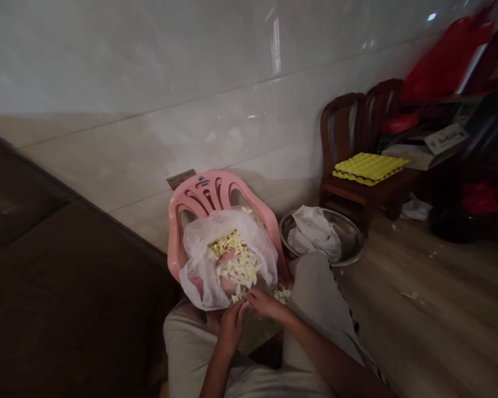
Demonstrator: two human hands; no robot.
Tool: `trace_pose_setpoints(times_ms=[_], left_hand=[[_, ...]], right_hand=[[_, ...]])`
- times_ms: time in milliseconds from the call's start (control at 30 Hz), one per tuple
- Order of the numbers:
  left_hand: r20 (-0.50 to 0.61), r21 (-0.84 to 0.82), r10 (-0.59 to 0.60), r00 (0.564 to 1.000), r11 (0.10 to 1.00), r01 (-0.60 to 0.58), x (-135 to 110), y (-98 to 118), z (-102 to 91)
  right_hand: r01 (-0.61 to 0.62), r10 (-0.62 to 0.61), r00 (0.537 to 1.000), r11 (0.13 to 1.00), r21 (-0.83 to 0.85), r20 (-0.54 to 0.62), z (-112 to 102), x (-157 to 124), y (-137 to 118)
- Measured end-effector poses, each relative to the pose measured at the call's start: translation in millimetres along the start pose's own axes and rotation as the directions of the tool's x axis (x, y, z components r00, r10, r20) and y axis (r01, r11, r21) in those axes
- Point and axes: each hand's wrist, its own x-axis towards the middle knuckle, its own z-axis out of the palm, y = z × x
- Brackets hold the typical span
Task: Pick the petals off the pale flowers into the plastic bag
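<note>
My left hand [233,320] and my right hand [263,303] meet above my lap at the front edge of a pink plastic chair [175,232]. Their fingers are pinched together at the tips; whatever small thing lies between them is too small to make out. Just beyond the fingertips, an opened white plastic bag [201,287] is spread over the chair seat. Inside it lie many small pale yellow-white pieces [241,270] that look like flowers or petals. More such pale pieces [281,294] lie to the right of my right hand, near my knee.
Right of the chair, a metal basin [354,251] holds a white plastic bag [315,232]. Yellow egg trays [369,167] and an open cardboard box [423,152] sit on dark wooden chairs [336,119]. A tiled wall [120,143] with a socket [180,179] stands behind.
</note>
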Motion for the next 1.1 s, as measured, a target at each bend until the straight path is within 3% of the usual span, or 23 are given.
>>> trace_pose_setpoints(times_ms=[167, 367, 433, 600, 833, 1100], left_hand=[[-0.053, -0.142, -0.079, 0.995, 0.987, 0.071, -0.3, -0.3, 1.0], [-0.086, -0.144, -0.105, 0.991, 0.985, 0.092, 0.0, 10.9, -5.8], [-0.101, -0.133, -0.120, 0.988, 0.985, 0.106, -0.6, 15.0, -9.6], [-0.104, -0.207, -0.200, 0.974, 0.962, 0.176, 0.3, 13.9, -12.8], [-0.083, -0.392, -0.307, 0.948, 0.885, 0.252, 4.7, -2.3, -10.2], [-0.023, -0.501, -0.375, 0.927, 0.807, 0.314, 6.2, -9.5, -13.9]], right_hand=[[0.108, -0.113, 0.993, 0.985, -0.133, -0.035, -2.3, -0.2, -4.9], [0.175, -0.182, 0.983, 0.966, -0.188, -0.022, 0.2, -1.1, -7.5], [0.177, -0.180, 0.984, 0.970, -0.169, -0.001, 1.8, 0.0, -6.0], [0.053, -0.052, 0.997, 0.998, -0.018, 0.064, 3.2, 3.6, -4.1], [0.275, -0.273, 0.961, 0.954, -0.119, 0.031, -0.4, -1.2, -13.2], [0.188, -0.186, 0.979, 0.982, -0.016, 0.081, -1.2, -10.8, -24.7]])
